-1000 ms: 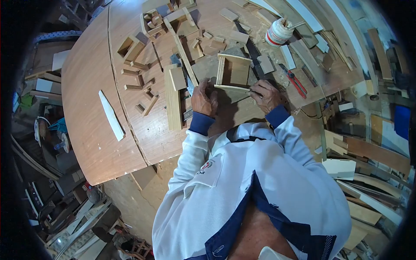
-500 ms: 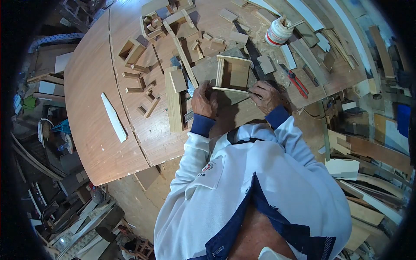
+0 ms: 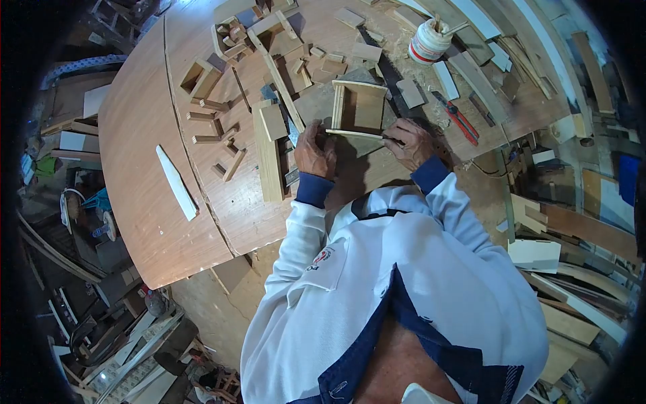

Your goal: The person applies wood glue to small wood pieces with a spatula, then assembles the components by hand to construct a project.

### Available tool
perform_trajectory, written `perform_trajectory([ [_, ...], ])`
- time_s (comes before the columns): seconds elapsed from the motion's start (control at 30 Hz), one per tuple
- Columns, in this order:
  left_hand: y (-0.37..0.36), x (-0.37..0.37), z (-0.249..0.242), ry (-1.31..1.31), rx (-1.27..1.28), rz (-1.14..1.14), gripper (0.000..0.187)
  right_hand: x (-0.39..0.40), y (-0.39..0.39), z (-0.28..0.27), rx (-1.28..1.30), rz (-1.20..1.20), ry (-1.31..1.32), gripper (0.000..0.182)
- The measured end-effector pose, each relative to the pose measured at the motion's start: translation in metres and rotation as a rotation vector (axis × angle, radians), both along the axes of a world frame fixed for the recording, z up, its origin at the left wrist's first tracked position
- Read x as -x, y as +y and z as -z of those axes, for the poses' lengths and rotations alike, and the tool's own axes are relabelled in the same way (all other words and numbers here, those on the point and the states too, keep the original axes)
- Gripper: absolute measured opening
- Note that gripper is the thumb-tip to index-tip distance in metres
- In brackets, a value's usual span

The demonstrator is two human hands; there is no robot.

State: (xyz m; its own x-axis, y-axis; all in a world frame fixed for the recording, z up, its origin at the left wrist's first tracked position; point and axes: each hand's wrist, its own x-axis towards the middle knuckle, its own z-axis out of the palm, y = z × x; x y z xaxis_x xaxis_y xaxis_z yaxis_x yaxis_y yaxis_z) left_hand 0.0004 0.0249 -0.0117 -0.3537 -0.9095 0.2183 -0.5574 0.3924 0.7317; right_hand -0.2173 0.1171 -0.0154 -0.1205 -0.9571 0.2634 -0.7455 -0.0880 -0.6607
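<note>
A small wooden box (image 3: pixel 361 109) with raised sides lies on a grey board (image 3: pixel 316 106) in front of me. Along its near side runs a thin wooden strip (image 3: pixel 354 135). My left hand (image 3: pixel 316 153) is at the strip's left end, its fingers curled and partly hidden. The right end is pinched between the fingertips of my right hand (image 3: pixel 410 144). Just left of my left hand lie a long pale wooden board (image 3: pixel 270 168) and a smaller wood block (image 3: pixel 273 122).
Beyond the hands, wood offcuts and small wooden frames (image 3: pixel 202 79) are scattered over the table (image 3: pixel 134 175). A white glue jar (image 3: pixel 431 42) with a stick stands at the back right. A red cutter (image 3: pixel 461 124) lies to the right. A white pointed strip (image 3: pixel 176 182) rests at left.
The view has shifted slightly, so the tabletop items sit a little higher and further left. Both hands stay at the strip's ends, with only a small shift of the right fingers.
</note>
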Motion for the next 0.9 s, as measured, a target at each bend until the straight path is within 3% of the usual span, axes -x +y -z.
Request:
perform_trajectory([
  [0.47, -0.002, 0.000, 0.007, 0.007, 0.006, 0.009, 0.041, 0.003, 0.000, 0.001, 0.024, -0.040, 0.045, 0.015],
  [0.67, -0.001, -0.001, 0.004, -0.012, 0.044, 0.010, 0.047, 0.005, 0.003, -0.014, -0.124, 0.076, -0.215, 0.025],
  [0.73, -0.001, -0.002, 0.005, 0.007, -0.066, 0.022, 0.055, 0.009, -0.002, -0.013, 0.004, 0.150, -0.300, 0.027],
  [0.9, 0.000, 0.002, -0.001, -0.016, -0.051, 0.020, 0.059, 0.020, -0.026, -0.035, 0.060, 0.178, -0.283, 0.028],
])
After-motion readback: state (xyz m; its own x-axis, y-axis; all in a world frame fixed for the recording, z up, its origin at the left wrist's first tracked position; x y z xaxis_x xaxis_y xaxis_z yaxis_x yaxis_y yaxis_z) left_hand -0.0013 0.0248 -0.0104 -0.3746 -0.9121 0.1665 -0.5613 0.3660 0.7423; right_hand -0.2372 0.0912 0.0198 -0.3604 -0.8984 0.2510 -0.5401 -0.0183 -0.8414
